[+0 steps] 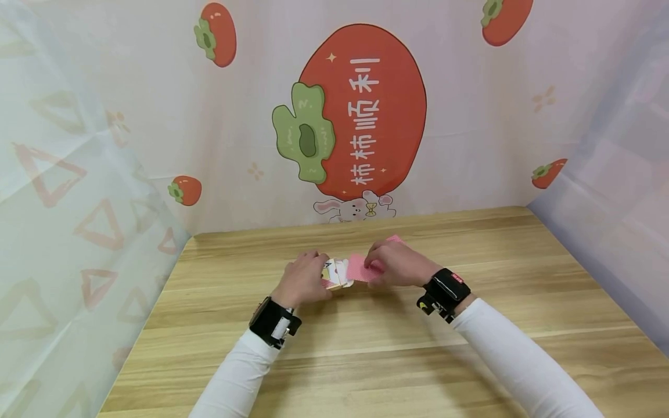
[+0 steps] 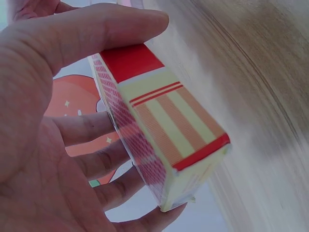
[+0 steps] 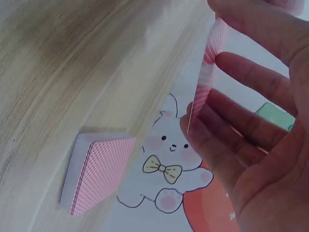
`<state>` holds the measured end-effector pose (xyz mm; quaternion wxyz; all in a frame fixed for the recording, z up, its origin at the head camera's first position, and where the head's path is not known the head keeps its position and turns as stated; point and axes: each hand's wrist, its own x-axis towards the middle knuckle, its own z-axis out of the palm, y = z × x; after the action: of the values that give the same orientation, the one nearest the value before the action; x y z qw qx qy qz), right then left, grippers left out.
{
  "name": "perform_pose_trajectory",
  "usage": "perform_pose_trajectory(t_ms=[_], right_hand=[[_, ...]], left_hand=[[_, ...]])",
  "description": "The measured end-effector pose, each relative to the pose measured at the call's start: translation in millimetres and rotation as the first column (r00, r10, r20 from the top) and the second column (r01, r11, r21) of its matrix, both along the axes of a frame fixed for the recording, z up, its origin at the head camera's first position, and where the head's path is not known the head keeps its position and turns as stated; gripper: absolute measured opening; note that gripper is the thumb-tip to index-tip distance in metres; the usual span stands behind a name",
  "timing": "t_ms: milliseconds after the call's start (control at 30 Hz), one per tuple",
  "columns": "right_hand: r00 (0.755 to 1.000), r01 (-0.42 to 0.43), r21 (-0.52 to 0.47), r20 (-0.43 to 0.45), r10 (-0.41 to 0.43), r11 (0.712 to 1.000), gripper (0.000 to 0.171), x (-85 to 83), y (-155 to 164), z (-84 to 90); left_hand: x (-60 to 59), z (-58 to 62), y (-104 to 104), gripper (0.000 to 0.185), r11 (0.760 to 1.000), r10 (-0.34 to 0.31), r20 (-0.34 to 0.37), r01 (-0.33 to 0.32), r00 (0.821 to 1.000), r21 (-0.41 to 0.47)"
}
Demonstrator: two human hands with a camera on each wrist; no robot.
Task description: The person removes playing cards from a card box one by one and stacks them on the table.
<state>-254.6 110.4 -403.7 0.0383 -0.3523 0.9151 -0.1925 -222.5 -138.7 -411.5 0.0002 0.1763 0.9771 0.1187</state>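
Left hand [image 1: 303, 281] grips the card box [image 2: 164, 130]; right hand [image 1: 394, 262] pinches pink-backed cards [image 3: 205, 72], with a card pile [image 3: 99, 171] lying on the table [image 1: 366, 348].

Readable text: backdrop [image 1: 470, 128] behind the table's far edge has a big red persimmon [image 1: 366, 110] with white Chinese characters 柿柿顺利, rotated sideways. Card box [image 1: 337, 274] in the left hand [image 1: 303, 281] shows an "A" on the face toward the head camera. Small red tag on the right wrist strap [image 1: 448, 290] is too small to read. Wrist views: nothing legible.
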Motion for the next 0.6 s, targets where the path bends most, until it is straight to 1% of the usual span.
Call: perform_pose_trajectory(t_ms=[100, 200, 333, 467, 600], right_hand=[[0.998, 0.056, -0.004, -0.042, -0.056, 0.998, 0.032, -2.4, 4, -1.9], [0.987, 0.134, -0.02, -0.081, -0.136, 0.991, 0.035, -5.8, 8, -4.7], [0.965, 0.232, -0.055, -0.116, -0.237, 0.971, 0.032, -13.3, 14, -11.3], [0.937, 0.308, -0.073, -0.146, -0.316, 0.949, 0.028, -19.3, 20, -18.1], [0.906, 0.395, -0.071, -0.137, -0.401, 0.916, 0.032, -22.4, 26, -23.9]], left_hand=[[0.5, 0.7, -1, 0.067, 1.0, 0.015, 0.0, -0.015, 1.0, -0.002], [1.1, 1.2, 0, 0.067, 1.0, 0.024, 0.008, -0.024, 1.0, -0.003], [0.9, 0.8, 0, 0.069, 1.0, 0.024, 0.013, -0.024, 1.0, -0.002], [0.6, 0.5, 0, 0.07, 1.0, 0.02, 0.011, -0.02, 1.0, -0.002], [0.9, 1.1, 0, 0.07, 1.0, 0.017, 0.011, -0.017, 1.0, -0.001]])
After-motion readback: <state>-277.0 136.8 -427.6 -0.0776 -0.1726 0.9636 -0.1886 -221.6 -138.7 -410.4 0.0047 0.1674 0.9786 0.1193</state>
